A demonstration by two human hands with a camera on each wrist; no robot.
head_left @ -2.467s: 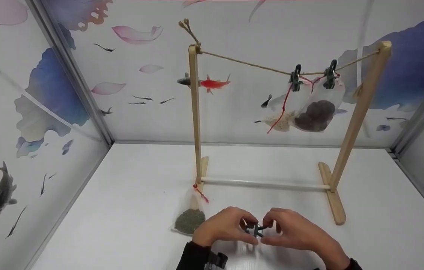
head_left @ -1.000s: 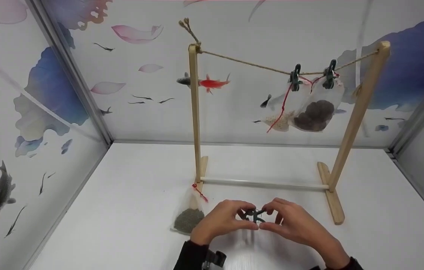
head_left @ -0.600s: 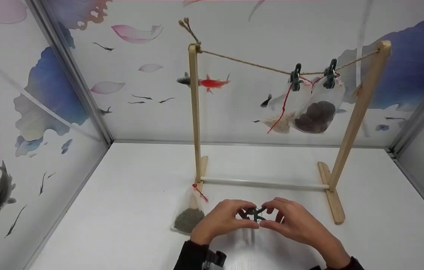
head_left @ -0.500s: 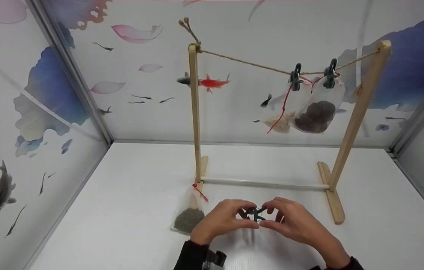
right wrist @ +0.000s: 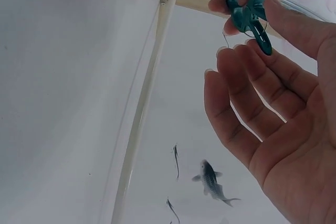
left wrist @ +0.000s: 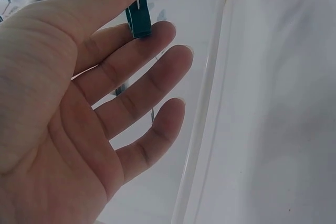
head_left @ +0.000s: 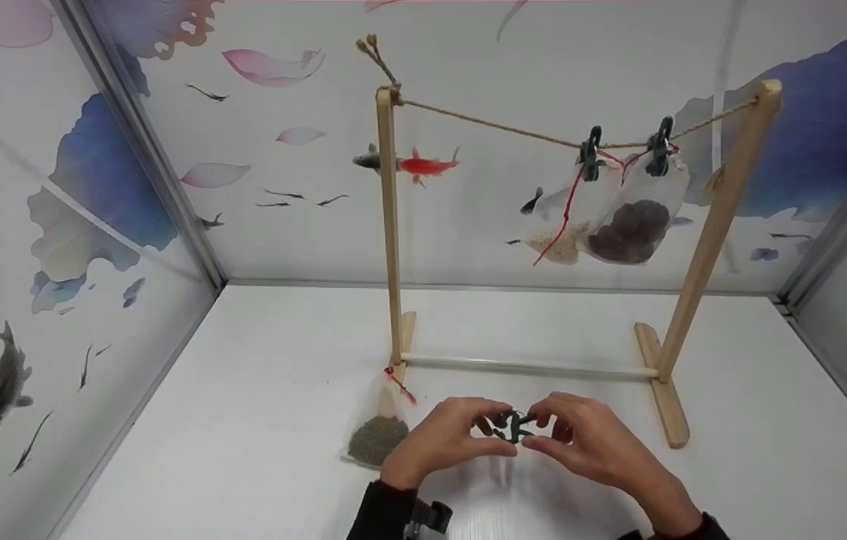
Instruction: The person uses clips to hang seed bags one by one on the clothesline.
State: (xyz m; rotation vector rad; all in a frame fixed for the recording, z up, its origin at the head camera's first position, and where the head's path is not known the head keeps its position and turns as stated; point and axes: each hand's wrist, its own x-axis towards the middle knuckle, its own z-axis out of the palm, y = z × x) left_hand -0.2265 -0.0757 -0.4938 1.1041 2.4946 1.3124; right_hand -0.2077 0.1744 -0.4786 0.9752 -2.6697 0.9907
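Note:
A dark green clothes clip (head_left: 515, 427) is held between both hands, low in front of the wooden stand. The thumb and forefinger of my left hand (head_left: 438, 436) pinch its left side. On its right side, the thumb and forefinger of my right hand (head_left: 596, 442) grip it. In the right wrist view the teal clip (right wrist: 245, 10) shows its handle against my fingers, with a thin wire loop at its side. My left wrist view shows one end of it between thumb and fingers. Left of my hands sits a clear bag (head_left: 378, 442) of dark green bits, tied with red string.
Behind my hands stands a wooden frame (head_left: 716, 232) with a white crossbar (head_left: 528, 367) and a sagging rope (head_left: 491, 125). Two clips (head_left: 590, 155) on the rope hold a bag of pale grains (head_left: 560, 241) and a bag of dark round pieces (head_left: 633, 231). Printed walls surround the white table.
Both hands have lifted the clip slightly, farther up the view than 2.5 seconds ago. In the last half second the clip has turned a little between the fingers and shifted slightly right.

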